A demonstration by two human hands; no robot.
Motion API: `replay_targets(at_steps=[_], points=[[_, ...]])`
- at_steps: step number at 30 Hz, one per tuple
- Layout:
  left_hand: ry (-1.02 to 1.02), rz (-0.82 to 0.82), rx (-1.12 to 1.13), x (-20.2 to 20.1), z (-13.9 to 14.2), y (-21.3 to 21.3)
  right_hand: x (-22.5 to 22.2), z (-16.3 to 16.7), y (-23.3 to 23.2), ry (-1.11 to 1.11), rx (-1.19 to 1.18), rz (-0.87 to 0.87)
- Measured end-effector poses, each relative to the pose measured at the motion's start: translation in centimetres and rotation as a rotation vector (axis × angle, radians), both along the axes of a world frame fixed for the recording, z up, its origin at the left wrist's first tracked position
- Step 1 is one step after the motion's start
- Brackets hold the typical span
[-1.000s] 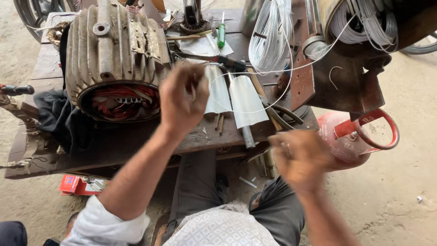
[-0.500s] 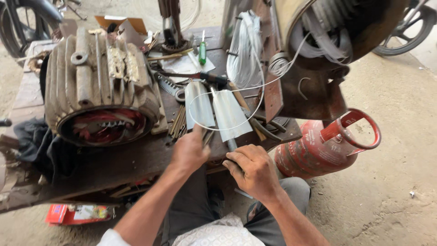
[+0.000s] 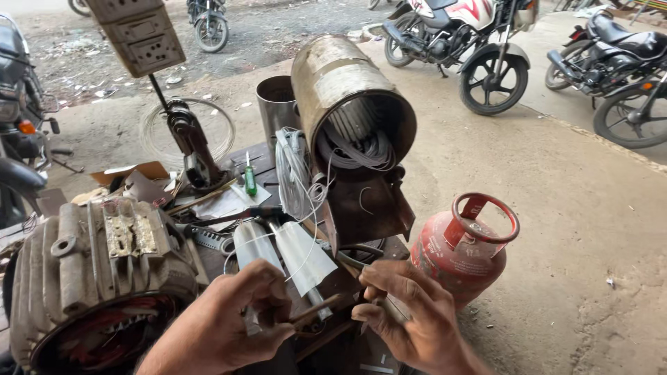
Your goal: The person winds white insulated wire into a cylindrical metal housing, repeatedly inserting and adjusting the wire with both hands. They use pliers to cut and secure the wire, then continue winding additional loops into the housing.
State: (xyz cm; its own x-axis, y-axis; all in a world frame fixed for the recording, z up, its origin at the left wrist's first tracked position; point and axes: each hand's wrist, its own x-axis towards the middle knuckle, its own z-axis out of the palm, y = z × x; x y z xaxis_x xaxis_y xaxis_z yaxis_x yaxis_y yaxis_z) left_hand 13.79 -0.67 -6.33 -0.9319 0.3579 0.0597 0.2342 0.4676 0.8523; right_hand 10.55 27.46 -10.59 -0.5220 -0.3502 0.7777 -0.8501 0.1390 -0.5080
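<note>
My left hand (image 3: 236,323) is closed around a thin brown stick (image 3: 316,311) at the front edge of the workbench. The stick's tip points toward my right hand (image 3: 410,319). That hand's fingers are curled and pinch what looks like a thin grey strip (image 3: 394,310). Both hands sit just in front of two folded white insulation sheets (image 3: 299,253). A rusty cylindrical stator (image 3: 347,97) with loose wires inside stands behind them. A ribbed grey motor housing (image 3: 90,271) with red windings lies to the left.
A red gas cylinder (image 3: 458,253) stands right of the bench. On the bench are a green screwdriver (image 3: 250,178), a coil of pale wire (image 3: 292,173) and a winding stand (image 3: 191,149) under a socket board (image 3: 139,35). Motorcycles (image 3: 486,42) are parked behind.
My view has tilted up from the bench toward the street. My two hands have come closer together low at the bench's front edge, and the left now grips a stick.
</note>
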Motion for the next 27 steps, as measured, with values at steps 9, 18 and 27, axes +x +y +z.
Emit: replay_targets(at_steps=[9, 18, 27], points=[[0.182, -0.249, 0.056, -5.0, 3.3, 2.5, -0.4, 2.3, 1.0, 0.1, -0.194, 0.07], [0.007, -0.356, 0.269, -6.6, 5.0, 3.3, -1.5, 2.9, 0.9, 0.109, -0.164, -0.024], [0.065, -0.411, 0.291, -7.3, 5.5, 3.3, -2.4, 2.8, 2.1, 0.007, -0.15, 0.044]])
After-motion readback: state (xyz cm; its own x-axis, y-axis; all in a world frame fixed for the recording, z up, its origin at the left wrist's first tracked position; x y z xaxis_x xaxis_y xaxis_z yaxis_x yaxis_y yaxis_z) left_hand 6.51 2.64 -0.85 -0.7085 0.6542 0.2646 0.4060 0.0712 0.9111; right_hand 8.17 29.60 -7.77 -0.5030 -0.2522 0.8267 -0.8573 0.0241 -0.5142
